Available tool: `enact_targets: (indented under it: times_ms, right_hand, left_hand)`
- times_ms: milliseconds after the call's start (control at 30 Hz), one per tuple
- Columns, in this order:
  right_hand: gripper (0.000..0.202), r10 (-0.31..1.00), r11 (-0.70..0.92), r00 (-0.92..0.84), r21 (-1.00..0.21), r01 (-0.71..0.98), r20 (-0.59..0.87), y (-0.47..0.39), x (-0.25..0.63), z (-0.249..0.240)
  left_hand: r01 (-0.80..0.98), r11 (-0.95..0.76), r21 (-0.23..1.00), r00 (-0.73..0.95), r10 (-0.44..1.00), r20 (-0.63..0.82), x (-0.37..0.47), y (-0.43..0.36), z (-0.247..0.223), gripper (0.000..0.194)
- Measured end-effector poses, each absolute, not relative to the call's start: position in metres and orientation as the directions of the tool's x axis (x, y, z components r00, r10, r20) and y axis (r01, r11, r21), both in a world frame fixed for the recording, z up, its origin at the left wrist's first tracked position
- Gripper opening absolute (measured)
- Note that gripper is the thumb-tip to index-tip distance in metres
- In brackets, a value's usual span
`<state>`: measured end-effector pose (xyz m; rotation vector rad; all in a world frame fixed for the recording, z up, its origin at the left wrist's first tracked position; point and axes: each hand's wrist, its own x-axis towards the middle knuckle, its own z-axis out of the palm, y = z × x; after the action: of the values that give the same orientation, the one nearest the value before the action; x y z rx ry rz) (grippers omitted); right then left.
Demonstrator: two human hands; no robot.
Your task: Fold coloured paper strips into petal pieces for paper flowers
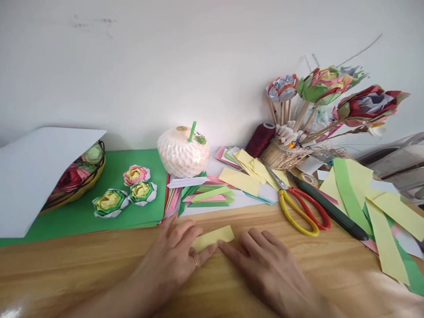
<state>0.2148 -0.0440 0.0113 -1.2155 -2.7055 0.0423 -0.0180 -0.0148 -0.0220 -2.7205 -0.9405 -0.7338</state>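
A small pale yellow paper strip (213,237) lies on the wooden table between my hands, its left end covered by fingers. My left hand (180,249), with a ring on one finger, holds that end down; its thumb runs along the near edge. From the other side my right hand (265,258) has its thumb tip pinched against the strip's near edge, close to the left thumb. The other right fingers are bent, resting near the tabletop. Just beyond the hands is a pile of folded green and pink paper strips (212,194).
Scissors with yellow and red handles (300,216) and a dark green cutter (331,207) lie to the right, by loose paper pieces (387,238). Three paper flowers (142,192) sit left on green sheets (149,161). A white-wrapped coconut (183,152) and basket of flowers (285,152) stand behind.
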Motion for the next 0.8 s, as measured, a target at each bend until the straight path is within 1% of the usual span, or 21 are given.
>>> enact_targets:
  times_ms: [100, 267, 367, 467, 533, 600, 800]
  right_hand:
    - [0.044, 0.759, 0.651, -0.642, -0.131, 0.748, 0.105, -0.040, 0.220, 0.013]
    - [0.046, 0.759, 0.650, -0.644, -0.173, 0.740, 0.095, -0.036, 0.224, 0.015]
    - [0.047, 0.753, 0.657, -0.652, -0.174, 0.734, 0.092, -0.035, 0.226, 0.013]
    - [0.045, 0.742, 0.670, -0.659, -0.166, 0.724, 0.125, -0.034, 0.228, 0.010]
    - [0.044, 0.733, 0.680, -0.664, -0.167, 0.714, 0.146, -0.034, 0.229, 0.008]
    - [0.044, 0.725, 0.689, -0.670, -0.167, 0.705, 0.159, -0.034, 0.231, 0.007]
    - [0.044, 0.732, 0.681, -0.662, -0.165, 0.713, 0.162, -0.034, 0.235, 0.010]
  left_hand:
    - [0.617, -0.787, 0.011, 0.661, 0.525, 0.536, -0.021, -0.018, -0.022, 0.034]
    - [0.608, -0.794, 0.001, 0.675, 0.517, 0.526, -0.030, -0.022, -0.024, 0.034]
    - [0.629, -0.777, 0.026, 0.650, 0.544, 0.530, -0.038, -0.025, -0.027, 0.033]
    - [0.648, -0.761, -0.006, 0.656, 0.555, 0.512, -0.045, -0.027, -0.025, 0.032]
    - [0.646, -0.763, -0.037, 0.674, 0.547, 0.496, -0.050, -0.028, -0.021, 0.033]
    - [0.640, -0.767, -0.042, 0.685, 0.545, 0.484, -0.053, -0.028, -0.018, 0.036]
    - [0.638, -0.770, 0.016, 0.680, 0.573, 0.457, -0.061, -0.030, -0.019, 0.045]
